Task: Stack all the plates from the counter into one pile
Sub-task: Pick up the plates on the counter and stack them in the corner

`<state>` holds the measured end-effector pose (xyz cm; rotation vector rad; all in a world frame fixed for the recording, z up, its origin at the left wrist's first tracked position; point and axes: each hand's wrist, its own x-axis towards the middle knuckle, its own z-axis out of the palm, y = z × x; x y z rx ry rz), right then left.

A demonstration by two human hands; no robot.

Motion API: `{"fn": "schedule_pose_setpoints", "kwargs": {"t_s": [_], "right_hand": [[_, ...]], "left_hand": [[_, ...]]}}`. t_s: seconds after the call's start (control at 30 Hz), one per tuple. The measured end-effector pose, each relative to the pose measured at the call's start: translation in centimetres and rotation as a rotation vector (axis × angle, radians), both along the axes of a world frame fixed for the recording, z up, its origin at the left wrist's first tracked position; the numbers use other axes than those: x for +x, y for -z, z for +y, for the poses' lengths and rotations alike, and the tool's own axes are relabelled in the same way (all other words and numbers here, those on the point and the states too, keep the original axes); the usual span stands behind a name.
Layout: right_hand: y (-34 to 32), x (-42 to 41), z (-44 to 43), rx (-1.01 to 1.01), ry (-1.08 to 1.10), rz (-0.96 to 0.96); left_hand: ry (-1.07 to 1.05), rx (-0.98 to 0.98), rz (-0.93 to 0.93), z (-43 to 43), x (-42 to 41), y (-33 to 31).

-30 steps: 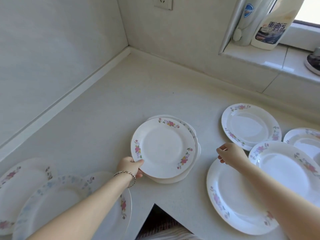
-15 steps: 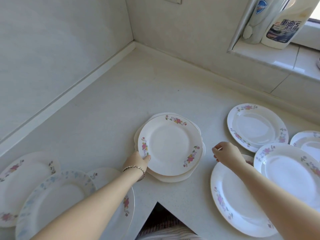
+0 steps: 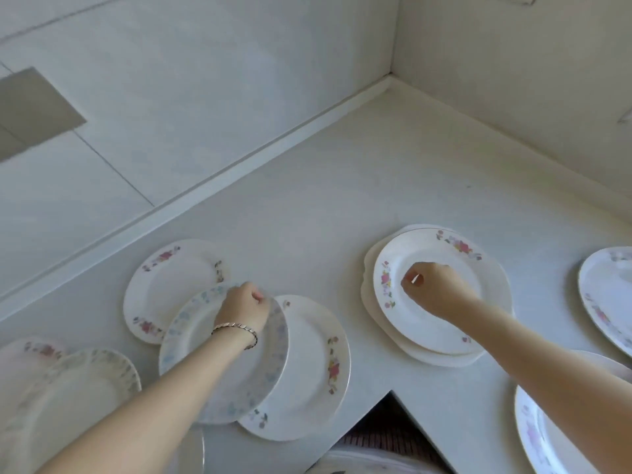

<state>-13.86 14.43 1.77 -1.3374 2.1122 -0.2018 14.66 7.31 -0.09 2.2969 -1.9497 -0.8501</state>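
My left hand grips the far rim of the blue-flowered plate — it overlaps a pink-flowered plate on the table. My right hand, curled and holding nothing, hangs over the pile.

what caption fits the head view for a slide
Left grip holds a blue-flowered plate; right grip curled above the pile.
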Motion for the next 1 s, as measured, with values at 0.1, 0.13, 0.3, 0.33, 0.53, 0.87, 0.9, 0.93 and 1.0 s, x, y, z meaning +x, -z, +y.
{"fn": "schedule_pose_setpoints", "kwargs": {"t_s": [0.1, 0.13, 0.3, 0.33, 0.53, 0.87, 0.9, 0.93, 1.0], "right_hand": [[0.3, 3.7, -1.3, 0.025, -0.094, 0.006], [0.4, 4.7, -1.5, 0.032, -0.119, 0.008], [1.3, 7.4, -1.9, 0.086, -0.162, 0.029], [1.4, 7.6, -1.7, 0.086, -0.157, 0.034], [1.8, 7.5, -0.4, 0.125, -0.089, 0.084], [0.7, 6.3, 1.6, 0.059, -0.021, 0.087], [0.4, 5.6, 1.7, 0.045, -0.012, 0.084], [0.1, 4.8, 1.9, 0.033, -0.002, 0.079], [-0.7, 1.9, 3.1, 0.026, 0.017, 0.064]], "left_hand": [[-0.181, 0.051, -0.104, 0.0, 5.7, 0.1], [-0.230, 0.085, -0.148, 0.3, 7.2, 0.3], [-0.431, 0.231, -0.135, 1.3, 11.7, 2.2], [-0.488, 0.213, -0.096, 1.2, 12.1, 2.5], [-0.561, 0.099, 0.127, 0.6, 14.1, 3.6], [-0.442, -0.111, 0.263, 2.2, 13.6, 1.7], [-0.444, -0.130, 0.265, 2.5, 13.2, 1.4], [-0.447, -0.144, 0.273, 2.8, 12.8, 1.1], [-0.451, -0.176, 0.312, 3.8, 10.3, 0.2]]}}
